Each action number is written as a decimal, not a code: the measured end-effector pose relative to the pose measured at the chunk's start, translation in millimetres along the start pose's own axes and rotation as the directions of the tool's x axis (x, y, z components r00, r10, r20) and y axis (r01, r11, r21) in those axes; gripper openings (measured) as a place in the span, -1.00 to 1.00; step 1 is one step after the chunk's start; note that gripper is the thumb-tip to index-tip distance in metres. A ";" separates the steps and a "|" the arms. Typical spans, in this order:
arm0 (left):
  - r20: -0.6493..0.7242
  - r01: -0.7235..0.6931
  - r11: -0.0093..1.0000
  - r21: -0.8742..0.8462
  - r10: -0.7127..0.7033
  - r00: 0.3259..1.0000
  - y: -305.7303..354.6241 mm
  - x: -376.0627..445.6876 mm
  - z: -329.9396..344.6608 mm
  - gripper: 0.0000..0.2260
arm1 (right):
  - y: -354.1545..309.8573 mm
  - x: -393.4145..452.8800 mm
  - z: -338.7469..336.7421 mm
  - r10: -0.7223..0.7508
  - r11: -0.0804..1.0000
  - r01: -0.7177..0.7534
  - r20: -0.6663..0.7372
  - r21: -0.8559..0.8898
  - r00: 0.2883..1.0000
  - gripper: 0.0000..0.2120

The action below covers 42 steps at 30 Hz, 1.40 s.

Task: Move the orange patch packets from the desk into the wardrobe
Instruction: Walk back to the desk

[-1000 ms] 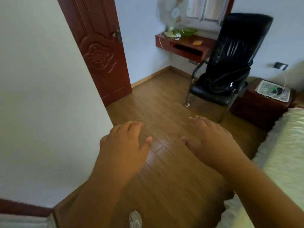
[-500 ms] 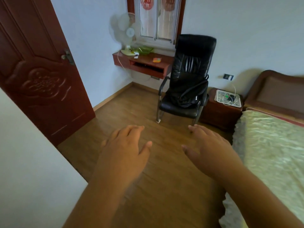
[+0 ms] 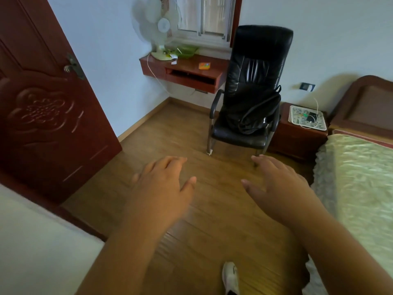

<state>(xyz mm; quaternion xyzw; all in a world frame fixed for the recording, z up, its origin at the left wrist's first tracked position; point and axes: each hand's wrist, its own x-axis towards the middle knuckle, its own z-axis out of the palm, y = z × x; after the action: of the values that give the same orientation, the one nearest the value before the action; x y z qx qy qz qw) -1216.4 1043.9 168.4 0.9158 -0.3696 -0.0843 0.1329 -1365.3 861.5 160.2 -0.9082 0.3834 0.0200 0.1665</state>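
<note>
From where I sit, the view has swung round over the last second: the red door (image 3: 49,116), which filled only the upper left before, now takes up most of the left side, and the far corner of the room has come nearer and squarer. Next along, the fan (image 3: 158,28) stands at the left end of the wall-mounted counter (image 3: 189,70), and the orange patch packets (image 3: 204,65) lie flat on its top, toward the right end, close to the black chair (image 3: 253,88). I judge the person is walking toward them, since a shoe (image 3: 230,277) shows stepping forward at the bottom edge.

My left hand (image 3: 161,188) hangs out in front, fingers loosely spread and holding nothing, as it did a second ago. My right hand (image 3: 278,186) matches it, wide and empty. Both are well apart from the counter. The bed (image 3: 361,188) runs along the right. No wardrobe is in view, so nothing of the carry has begun.
</note>
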 end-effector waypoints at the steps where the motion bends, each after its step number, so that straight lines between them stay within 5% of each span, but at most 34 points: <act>1: 0.005 0.011 1.000 0.004 -0.011 1.000 -0.8 11.1 0.4 -0.49 | -0.6 14.1 0.6 -0.007 1.000 0.007 0.006 0.002 1.000 -0.27; 22: -0.002 0.233 0.971 0.050 -0.234 0.972 27.6 249.7 -8.6 -0.49 | -6.9 304.4 -46.1 -0.275 0.961 0.277 0.054 -0.030 0.960 -0.26; 42: -0.007 0.064 0.998 0.000 -0.064 0.998 -91.0 535.2 -49.8 -0.51 | -126.5 538.4 -60.2 -0.134 0.989 0.132 -0.023 -0.070 0.991 -0.27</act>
<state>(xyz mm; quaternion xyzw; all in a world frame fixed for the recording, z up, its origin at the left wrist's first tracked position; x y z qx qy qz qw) -763.0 741.6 157.9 0.9274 -0.3398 -0.0853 0.1312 -902.2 553.3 164.9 -0.9371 0.3232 0.0095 0.1313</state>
